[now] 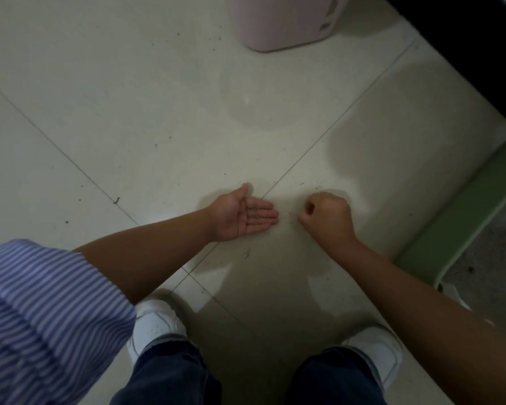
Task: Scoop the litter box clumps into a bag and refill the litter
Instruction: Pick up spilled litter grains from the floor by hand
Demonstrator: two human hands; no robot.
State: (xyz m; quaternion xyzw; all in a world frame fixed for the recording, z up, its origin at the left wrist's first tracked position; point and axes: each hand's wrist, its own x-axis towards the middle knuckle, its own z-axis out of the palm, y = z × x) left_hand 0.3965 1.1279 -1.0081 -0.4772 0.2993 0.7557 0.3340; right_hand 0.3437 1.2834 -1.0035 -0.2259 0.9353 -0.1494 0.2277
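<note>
The left hand lies flat and spread, palm up, just above the pale glossy tiled floor, with a few small grey litter grains resting on its fingers. The right hand is curled with its fingertips bunched together, low over the floor just beside the left; whether it pinches any grain cannot be told. More specks of scattered litter dot the tiles between and around the hands. The green-rimmed plastic litter box sits at the right edge, holding grey litter. A pink plastic bin stands farther ahead. Two white sneakers and dark trouser legs show below.
</note>
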